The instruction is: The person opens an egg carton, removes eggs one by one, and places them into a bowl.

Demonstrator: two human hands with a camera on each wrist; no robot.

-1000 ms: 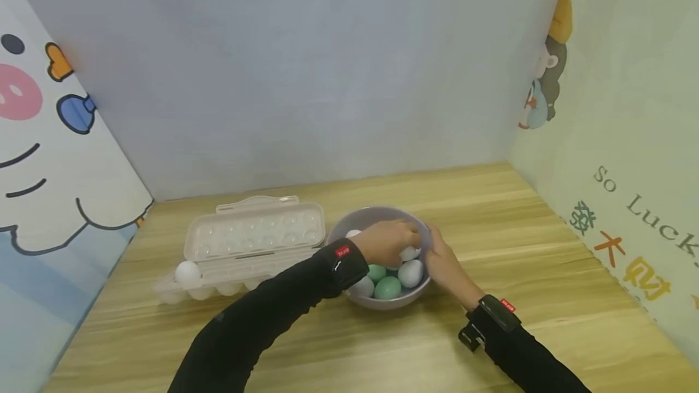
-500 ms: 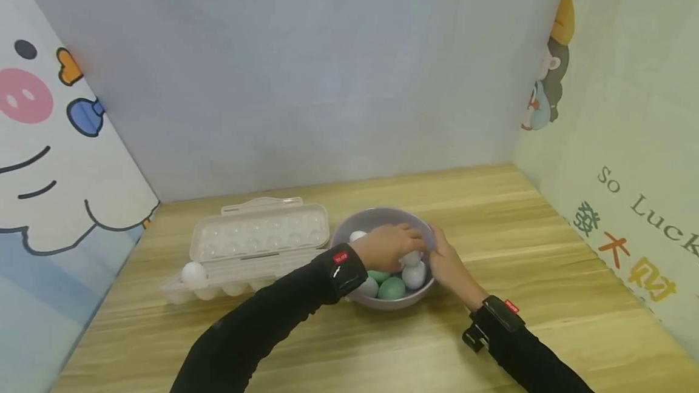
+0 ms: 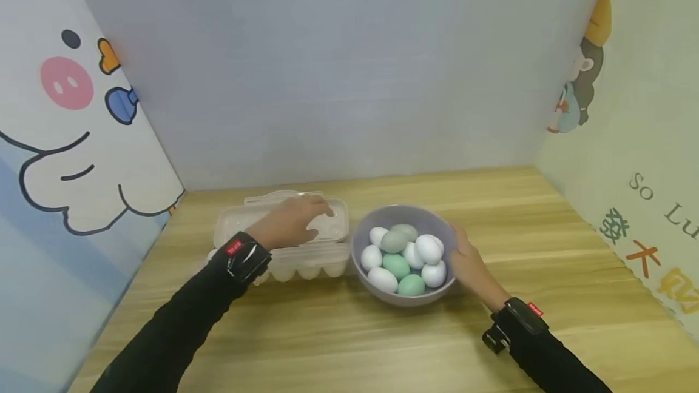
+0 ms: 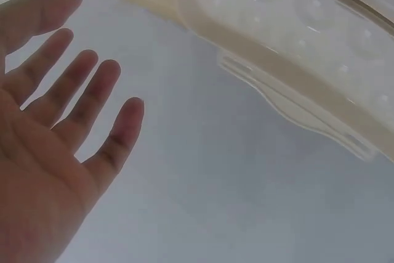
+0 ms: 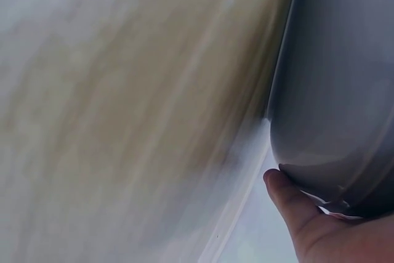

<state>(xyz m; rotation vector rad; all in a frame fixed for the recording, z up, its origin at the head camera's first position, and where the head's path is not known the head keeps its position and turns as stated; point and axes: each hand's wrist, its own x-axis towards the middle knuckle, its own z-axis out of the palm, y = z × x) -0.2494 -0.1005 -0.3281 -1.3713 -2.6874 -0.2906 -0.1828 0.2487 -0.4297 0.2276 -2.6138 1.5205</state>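
Note:
My left hand [image 3: 295,221] is over the raised lid of the clear egg carton [image 3: 322,248], its fingers spread and holding nothing. The left wrist view shows that bare palm [image 4: 43,170] beside the carton's lid [image 4: 277,23]. A grey-purple bowl [image 3: 357,259] stands right of the carton with several white, green and greyish eggs in it. One white egg [image 3: 429,249] lies on top of others near the bowl's right side. My right hand [image 3: 474,265] grips the bowl's right rim; in the right wrist view a finger [image 5: 289,198] touches its outer wall.
A wood-patterned table [image 3: 327,344] carries everything. A grey backdrop [image 3: 349,77] rises behind it, with printed panels at left and right. A white egg [image 3: 212,254] shows partly at the carton's left end, mostly hidden by my left wrist.
My left hand has let go of a white egg in the bowl and moved left over the carton. My right hand stays at the bowl's rim. The head view has shifted slightly.

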